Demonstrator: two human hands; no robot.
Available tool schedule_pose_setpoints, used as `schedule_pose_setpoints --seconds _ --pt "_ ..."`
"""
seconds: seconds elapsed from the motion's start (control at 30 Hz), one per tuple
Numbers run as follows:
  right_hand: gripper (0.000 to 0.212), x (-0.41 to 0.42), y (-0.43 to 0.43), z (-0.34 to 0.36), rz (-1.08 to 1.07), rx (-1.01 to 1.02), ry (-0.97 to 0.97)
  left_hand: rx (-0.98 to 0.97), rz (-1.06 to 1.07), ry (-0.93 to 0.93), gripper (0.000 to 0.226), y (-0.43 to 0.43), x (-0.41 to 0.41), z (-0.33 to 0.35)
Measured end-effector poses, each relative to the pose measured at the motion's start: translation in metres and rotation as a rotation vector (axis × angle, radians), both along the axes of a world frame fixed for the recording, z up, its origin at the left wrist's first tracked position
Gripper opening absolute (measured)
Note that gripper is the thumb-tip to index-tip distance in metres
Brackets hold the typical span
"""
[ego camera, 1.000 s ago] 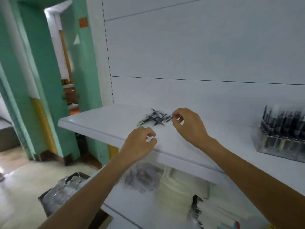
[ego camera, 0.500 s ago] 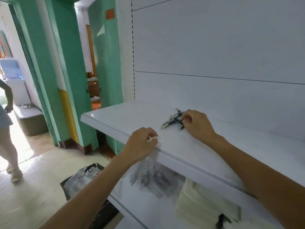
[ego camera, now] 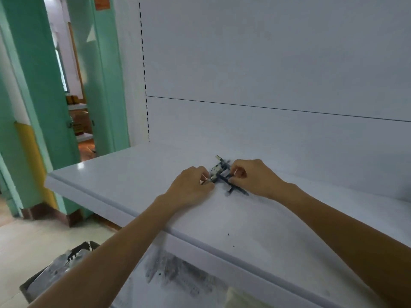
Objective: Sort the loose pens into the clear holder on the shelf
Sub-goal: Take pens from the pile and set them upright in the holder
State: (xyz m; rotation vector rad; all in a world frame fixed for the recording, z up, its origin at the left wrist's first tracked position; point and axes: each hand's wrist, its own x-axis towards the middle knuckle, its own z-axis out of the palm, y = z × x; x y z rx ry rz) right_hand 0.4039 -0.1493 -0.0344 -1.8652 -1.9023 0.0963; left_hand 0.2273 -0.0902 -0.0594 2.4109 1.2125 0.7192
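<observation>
Against white wall panels [ego camera: 266, 63], the glossy white shelf [ego camera: 133, 172] carried a small heap of loose dark pens [ego camera: 219, 172], pinched at its left by the left hand [ego camera: 190, 188] and at its right by the right hand [ego camera: 255, 178].

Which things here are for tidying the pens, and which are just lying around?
For the job: pens, left hand and right hand pinching them, white shelf.
Just lying about: dark bin on the floor, green doorframe.
The clear holder isn't in view.
</observation>
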Motion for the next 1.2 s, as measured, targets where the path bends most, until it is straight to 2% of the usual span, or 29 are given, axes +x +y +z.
schedule_pose_setpoints --seconds 0.1,0.17,0.27,0.4,0.63,0.7,0.83,0.9,1.03,1.2 --pt "0.014 -0.006 0.011 -0.001 -0.033 -0.044 -0.060 -0.037 -0.061 0.028 0.027 0.019 0.004 0.000" --pt "0.015 -0.007 0.015 0.001 -0.026 -0.055 -0.031 -0.079 -0.100 0.025 0.027 0.031 0.005 0.001" --pt "0.023 -0.007 0.021 0.007 -0.021 0.039 0.024 -0.106 -0.121 -0.024 0.021 0.050 0.004 0.008" --pt "0.033 -0.007 0.029 0.010 -0.132 0.130 0.069 -0.072 -0.166 0.009 0.021 0.074 0.004 0.010" --pt "0.008 0.000 0.043 0.010 -0.317 0.188 0.005 -0.076 -0.294 0.072 0.032 0.092 0.023 0.011" --pt "0.013 0.002 0.044 0.011 -0.391 0.222 -0.085 -0.079 -0.315 0.090 0.032 0.095 0.030 0.013" --pt "0.026 0.003 0.043 0.015 -0.529 0.258 -0.244 -0.105 -0.357 0.167 0.017 0.100 0.041 0.017" --pt "0.029 0.003 0.044 0.017 -0.567 0.273 -0.281 -0.082 -0.345 0.209 0.017 0.102 0.044 0.019" --pt "0.029 0.002 0.049 0.018 -0.551 0.356 -0.236 0.015 -0.282 0.388 0.020 0.099 0.038 0.021" --pt "0.026 -0.006 0.063 0.010 -0.506 0.276 -0.162 0.150 -0.226 0.537 0.024 0.098 0.018 0.021"
